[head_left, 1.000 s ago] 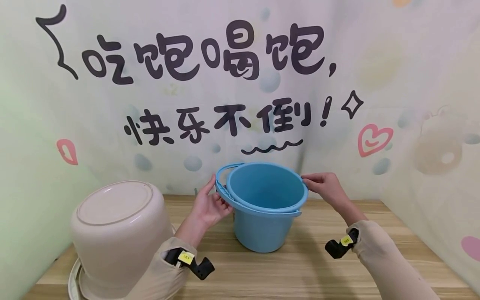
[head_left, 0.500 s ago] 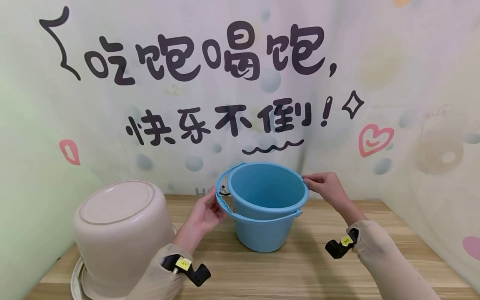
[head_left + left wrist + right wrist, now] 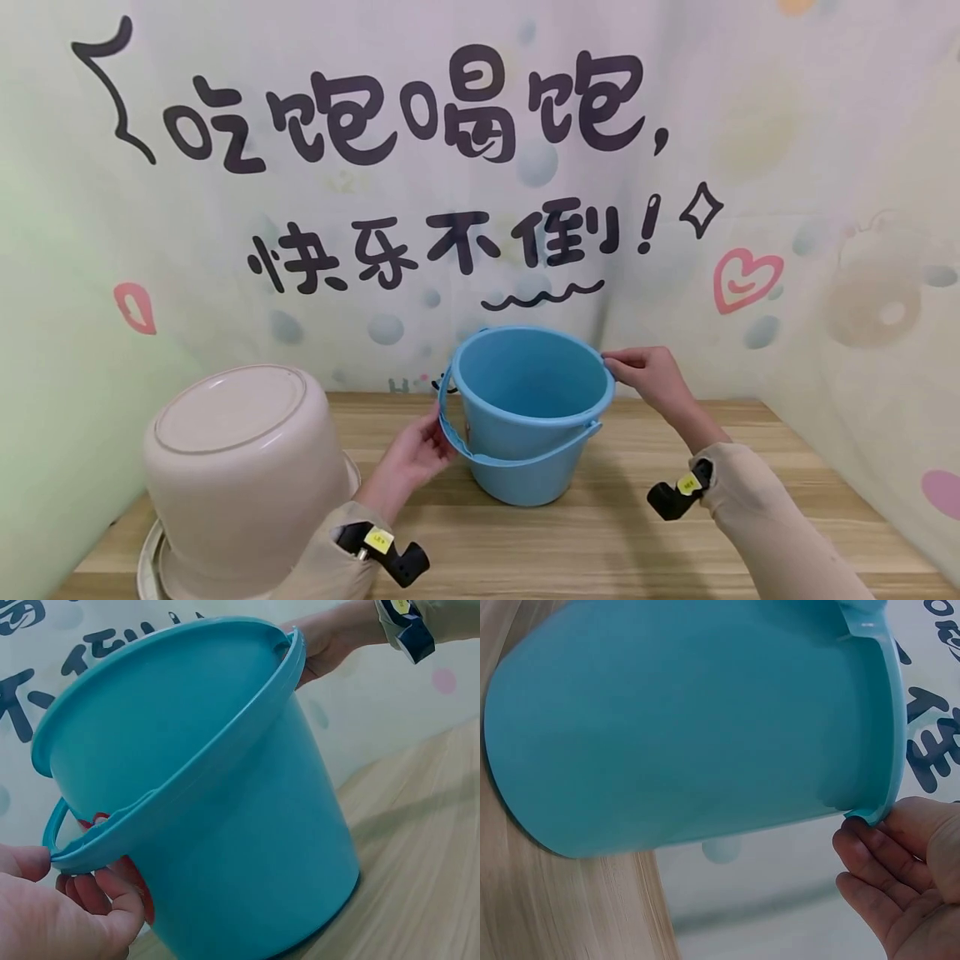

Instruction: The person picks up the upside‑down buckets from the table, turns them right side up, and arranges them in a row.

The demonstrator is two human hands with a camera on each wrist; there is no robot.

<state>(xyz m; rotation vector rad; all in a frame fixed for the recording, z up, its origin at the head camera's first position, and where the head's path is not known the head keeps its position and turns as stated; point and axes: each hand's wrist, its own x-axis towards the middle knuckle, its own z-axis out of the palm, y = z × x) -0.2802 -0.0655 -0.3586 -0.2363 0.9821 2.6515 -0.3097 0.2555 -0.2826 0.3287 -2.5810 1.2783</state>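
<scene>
Head view: left of the blue bucket [image 3: 513, 442], your left grip [image 3: 415, 454] pinches its handle [image 3: 517, 462] — your right grip [image 3: 656, 379], its rim [image 3: 540, 422].

Blue bucket [image 3: 694, 727] cut off up top in R-wrist view, L hand [image 3: 64, 919] & R hand [image 3: 919, 889] cropped in own wrist views, upturned pink tub [image 3: 243, 483] cut at btm of head view, yellow tags [image 3: 379, 541] w/ txt too small to read
</scene>
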